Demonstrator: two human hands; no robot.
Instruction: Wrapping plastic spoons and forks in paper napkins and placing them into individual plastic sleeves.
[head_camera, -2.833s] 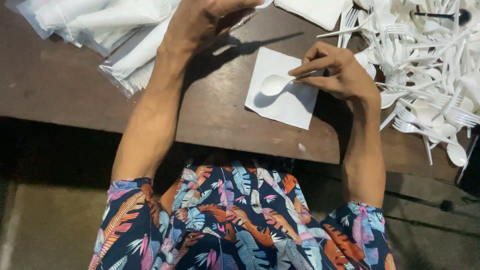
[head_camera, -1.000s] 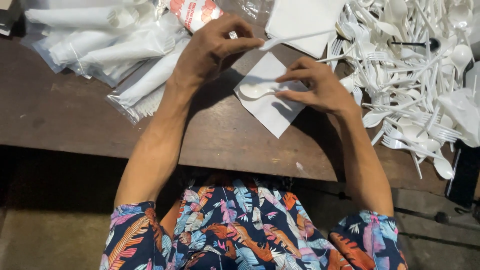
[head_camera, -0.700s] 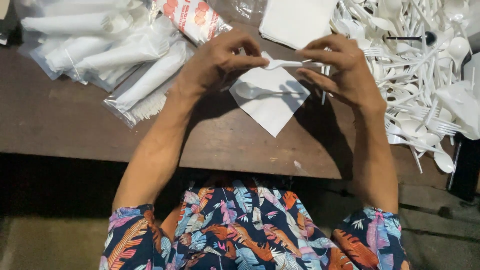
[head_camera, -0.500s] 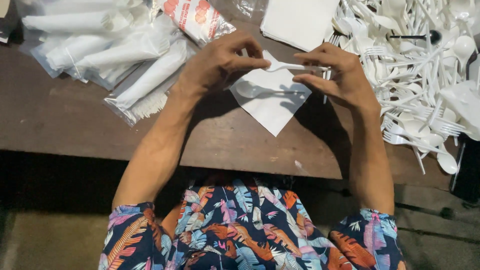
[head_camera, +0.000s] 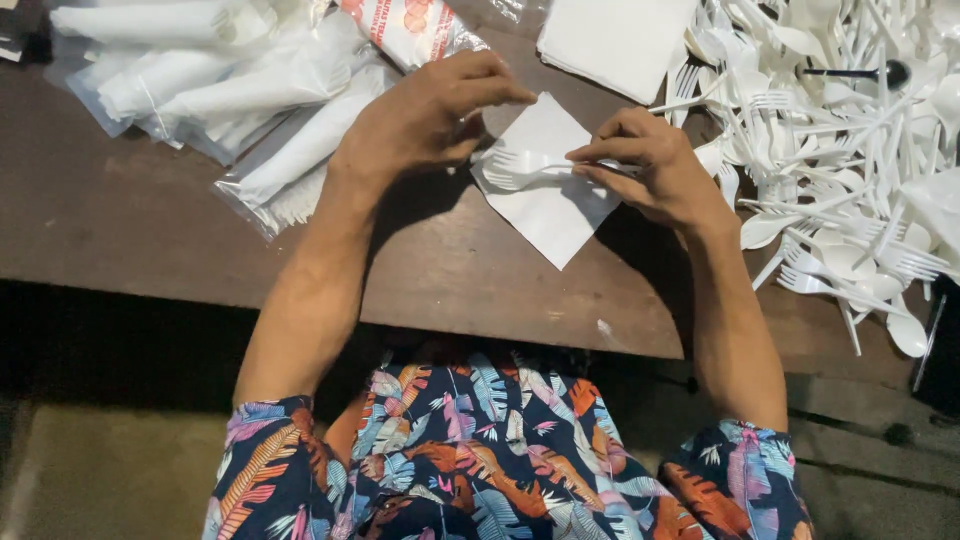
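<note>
A white plastic fork (head_camera: 520, 162) lies across a white paper napkin (head_camera: 545, 190) spread corner-on like a diamond on the dark wooden table (head_camera: 130, 240). A second piece of white cutlery, probably a spoon, seems to lie just under the fork, though the two blur together. The right hand (head_camera: 655, 175) pinches the handle end, thumb and forefinger closed on it. The left hand (head_camera: 425, 120) arches over the napkin's left corner with fingers curled down, their tips near the fork's tines; whether they grip the paper or only press it I cannot tell.

The step in hand looks like laying the cutlery on the napkin and squaring it before wrapping. The next move would call for holding the pieces flat and together while one corner of the napkin folds over them, so nothing slides off line.

Further out, a loose heap of white forks and spoons (head_camera: 850, 140) spreads to the right, a stack of napkins (head_camera: 615, 40) lies beyond, and clear bags of wrapped sets (head_camera: 220, 90) lie to the left.
</note>
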